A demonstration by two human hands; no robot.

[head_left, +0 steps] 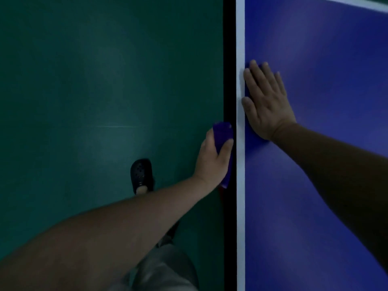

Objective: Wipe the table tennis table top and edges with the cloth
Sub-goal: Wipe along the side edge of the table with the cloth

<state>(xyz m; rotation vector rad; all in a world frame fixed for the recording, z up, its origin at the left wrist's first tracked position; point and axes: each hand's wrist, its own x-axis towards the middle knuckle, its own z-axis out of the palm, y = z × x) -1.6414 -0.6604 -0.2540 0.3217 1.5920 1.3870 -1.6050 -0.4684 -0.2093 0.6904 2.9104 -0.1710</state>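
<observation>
Our left hand (pixel 214 160) grips the purple cloth (pixel 223 133) against the worktop's dark side edge (pixel 228 59); our right hand (pixel 266 101) presses flat, fingers spread, on the blue worktop (pixel 325 185). We judge edge-wiping underway, much edge ahead.

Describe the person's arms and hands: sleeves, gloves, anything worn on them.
Both forearms are bare as far as the frame shows; no sleeve is in view. The left hand and the right hand wear no gloves. No watch, band or ring can be made out on either wrist or on the fingers, though the picture is dim.
</observation>
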